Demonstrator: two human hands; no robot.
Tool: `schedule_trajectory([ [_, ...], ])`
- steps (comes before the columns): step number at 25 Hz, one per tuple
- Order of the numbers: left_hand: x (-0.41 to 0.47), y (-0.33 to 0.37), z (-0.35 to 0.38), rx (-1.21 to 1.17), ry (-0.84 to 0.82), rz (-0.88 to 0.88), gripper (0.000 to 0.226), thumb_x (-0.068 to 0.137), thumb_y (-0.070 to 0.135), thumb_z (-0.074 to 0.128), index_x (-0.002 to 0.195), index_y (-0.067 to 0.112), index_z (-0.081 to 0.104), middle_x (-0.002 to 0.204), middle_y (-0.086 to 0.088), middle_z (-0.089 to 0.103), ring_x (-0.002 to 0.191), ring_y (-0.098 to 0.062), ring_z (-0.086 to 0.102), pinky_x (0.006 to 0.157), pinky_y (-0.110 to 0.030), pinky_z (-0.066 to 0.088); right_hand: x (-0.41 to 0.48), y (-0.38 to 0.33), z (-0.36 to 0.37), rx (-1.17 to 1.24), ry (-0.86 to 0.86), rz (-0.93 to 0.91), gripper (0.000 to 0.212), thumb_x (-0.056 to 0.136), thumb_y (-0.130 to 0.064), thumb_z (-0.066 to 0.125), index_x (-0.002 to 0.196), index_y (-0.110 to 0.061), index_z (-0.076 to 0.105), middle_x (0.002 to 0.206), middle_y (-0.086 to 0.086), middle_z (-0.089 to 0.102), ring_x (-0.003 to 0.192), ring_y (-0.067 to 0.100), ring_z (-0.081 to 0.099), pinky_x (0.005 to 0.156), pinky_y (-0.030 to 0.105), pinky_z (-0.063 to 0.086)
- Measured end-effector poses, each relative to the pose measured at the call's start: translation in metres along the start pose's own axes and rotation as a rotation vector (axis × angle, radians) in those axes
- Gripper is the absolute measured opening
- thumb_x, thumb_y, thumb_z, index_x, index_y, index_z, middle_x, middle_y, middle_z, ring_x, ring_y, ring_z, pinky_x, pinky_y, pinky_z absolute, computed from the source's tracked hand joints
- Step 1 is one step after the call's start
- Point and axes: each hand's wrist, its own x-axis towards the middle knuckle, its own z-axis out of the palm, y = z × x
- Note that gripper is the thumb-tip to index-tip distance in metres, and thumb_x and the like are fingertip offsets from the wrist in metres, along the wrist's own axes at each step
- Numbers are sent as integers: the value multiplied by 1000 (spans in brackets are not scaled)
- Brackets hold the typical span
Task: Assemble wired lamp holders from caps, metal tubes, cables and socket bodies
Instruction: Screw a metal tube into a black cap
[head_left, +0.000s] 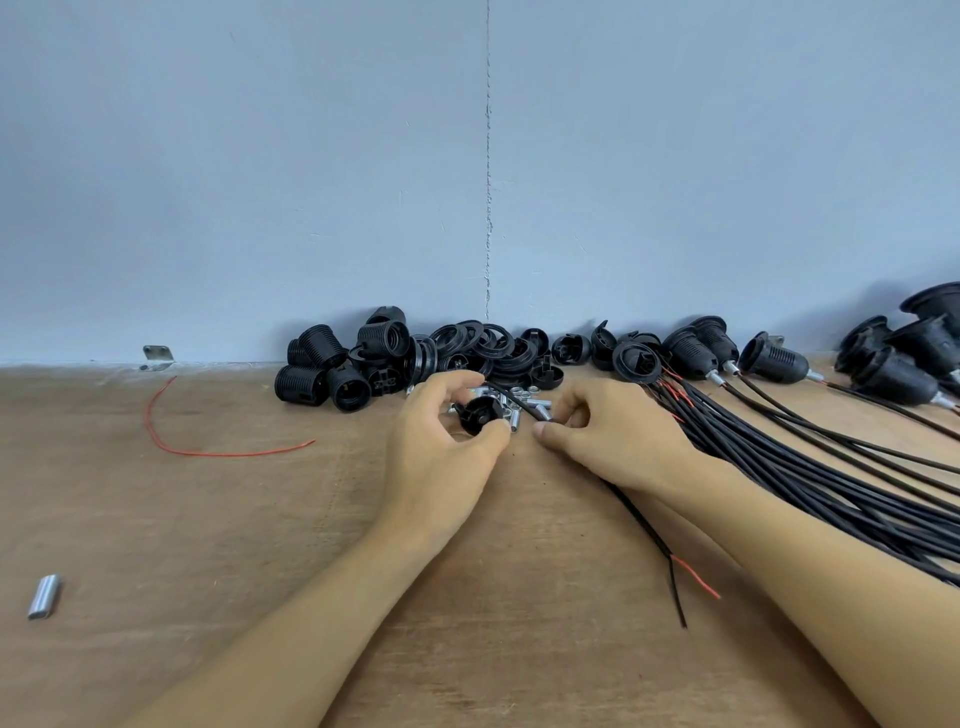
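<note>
- Black plastic cap (480, 415) sits in the left hand (441, 447), with thumb and curled fingers gripping its rim just above the wooden counter (208, 519).
- Right hand (613, 436) pinches a black cable (519, 402) between thumb and forefinger, and a metal tube (544, 413) shows at the fingertips.
- The cable end reaches toward the cap; whether it enters the cap cannot be told.
- The cable passes beneath the right wrist, and its split red and black tail (696, 579) lies between the forearms.
- Loose tubes (511, 397) lie just beyond both hands.
- Socket bodies (332, 374) are heaped beyond the left hand, against the wall.
- A cable bundle (805, 467) fans out beside the right hand, with finished holders (779, 358) beyond it.
- A red wire (208, 451) and a lone tube (44, 597) lie well left of the left hand.
</note>
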Motion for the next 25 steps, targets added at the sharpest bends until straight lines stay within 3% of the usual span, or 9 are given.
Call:
schedule_trajectory([
  [5, 0, -1, 0, 71, -45, -29, 40, 78, 17, 82, 109, 36, 67, 108, 19, 68, 85, 1, 67, 78, -18, 50, 0, 1, 3, -51, 70, -39, 16, 84, -44, 67, 78, -29, 66, 83, -10, 67, 85, 15, 64, 71, 32, 51],
  [8, 0, -1, 0, 94, -57, -55, 36, 78, 15, 83, 102, 37, 68, 97, 25, 71, 88, 7, 66, 77, -10, 47, 1, 3, 3, 14, 88, -10, 15, 88, -42, 65, 82, -28, 67, 84, -10, 67, 84, 14, 63, 69, 30, 49],
  [12, -1, 0, 0, 103, -96, -66, 37, 78, 13, 84, 107, 33, 71, 95, 22, 70, 77, 10, 64, 70, -4, 43, 4, -1, -1, 342, 130, -24, 6, 91, -31, 67, 89, -27, 63, 70, -6, 71, 74, 2, 63, 65, 18, 43],
  [17, 0, -1, 0, 87, -93, -41, 40, 79, 6, 82, 103, 36, 69, 100, 17, 71, 80, -2, 66, 71, -14, 50, 1, -14, -10, 976, -11, -83, 5, 100, -18, 59, 104, -19, 60, 71, -1, 63, 48, 13, 46, 50, 27, 38],
  [22, 1, -4, -1, 78, -82, -29, 43, 80, -1, 76, 103, 34, 67, 101, 19, 71, 91, -5, 65, 80, -21, 52, 5, -17, -22, 1475, -126, -47, 21, 100, -3, 50, 111, -9, 66, 90, 5, 73, 48, 12, 50, 46, 23, 45],
  [25, 2, -3, 0, 54, -67, -43, 46, 79, 0, 78, 107, 34, 64, 105, 13, 71, 93, -3, 66, 82, -22, 53, 6, -16, -23, 1561, -129, -31, 31, 85, -6, 67, 116, -9, 64, 95, 2, 75, 51, 8, 53, 51, 20, 48],
])
